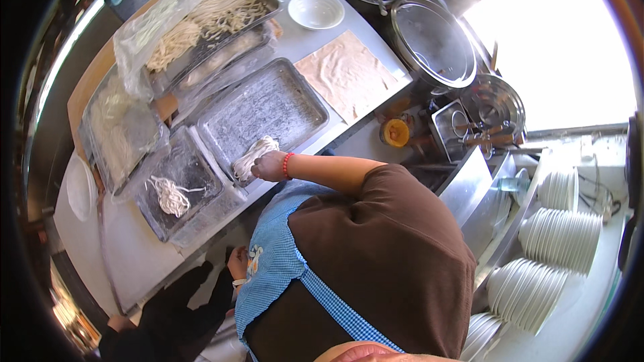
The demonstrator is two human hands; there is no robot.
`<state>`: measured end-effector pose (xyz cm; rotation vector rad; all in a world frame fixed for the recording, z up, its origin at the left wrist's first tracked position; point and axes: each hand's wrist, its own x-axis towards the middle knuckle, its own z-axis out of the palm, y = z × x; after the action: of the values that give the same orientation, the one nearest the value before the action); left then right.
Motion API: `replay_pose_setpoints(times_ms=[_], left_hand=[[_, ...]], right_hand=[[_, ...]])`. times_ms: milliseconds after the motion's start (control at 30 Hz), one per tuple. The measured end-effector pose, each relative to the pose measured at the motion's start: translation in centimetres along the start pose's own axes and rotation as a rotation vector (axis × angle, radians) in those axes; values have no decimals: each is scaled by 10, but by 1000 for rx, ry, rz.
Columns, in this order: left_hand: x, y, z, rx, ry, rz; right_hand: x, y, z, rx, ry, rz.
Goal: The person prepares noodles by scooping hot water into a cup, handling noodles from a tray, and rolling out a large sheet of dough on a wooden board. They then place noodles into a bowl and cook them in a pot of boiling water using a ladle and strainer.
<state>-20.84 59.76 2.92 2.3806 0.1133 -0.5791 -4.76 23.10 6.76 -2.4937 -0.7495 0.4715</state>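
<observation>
My right hand [269,166], with a red bead bracelet at its wrist, grips a bundle of pale noodles [256,155] at the near left corner of a floured metal tray [269,100]. Low beside my blue checked apron [269,241] is my left hand [238,263], partly hidden; what its fingers do is unclear. In a dark tray [198,171] to the left lies a loose nest of noodles [171,197].
Noodles [221,7] fill a tray under plastic at the back. A white bowl [316,10] and a cloth [347,75] lie on the counter. Steaming pot [432,40] stands to the right. Stacked plates [561,241] line a shelf. A black-clad person [166,306] stands at lower left.
</observation>
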Motion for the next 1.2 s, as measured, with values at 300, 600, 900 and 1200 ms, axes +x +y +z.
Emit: replay_pose_setpoints(times_ms=[300,600,900,1200], left_hand=[[27,-82,23,-24,-161,186],[11,-61,30,-322,186,-377],[-116,-92,137,82,185,-375],[-192,-137,79,-462,387,-764]], right_hand=[[-33,5,-20,19,-160,302],[-6,13,-33,169,21,10],[144,-119,-104,283,58,-608],[391,-312,-105,-156,598,-854]])
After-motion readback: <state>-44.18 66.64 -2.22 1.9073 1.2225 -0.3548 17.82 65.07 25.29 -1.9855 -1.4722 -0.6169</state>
